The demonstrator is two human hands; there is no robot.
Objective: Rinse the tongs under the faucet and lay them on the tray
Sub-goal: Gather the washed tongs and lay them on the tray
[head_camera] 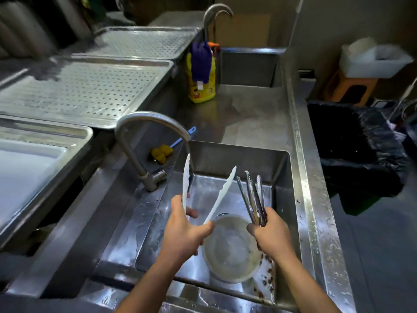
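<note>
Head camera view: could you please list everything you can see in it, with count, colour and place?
White tongs: one pair, white, spread open under the near faucet, in the left hand.
Metal tongs: a bunch, count unclear, silver, over the sink, in the right hand.
Faucets: two, steel; near faucet over the sink, far faucet at the back.
Sink: one, steel, centre.
Bowl: one, whitish, in the sink.
Perforated trays: at least two, steel, left counter.
White tray: one, near left.
Detergent bottle: one, yellow, purple cloth draped on it, behind the sink.
Brush: one, yellow head, blue handle, beside the near faucet.
Bin: one, black liner, right.
Left hand: gripping the white tongs.
Right hand: gripping the metal tongs.
</note>
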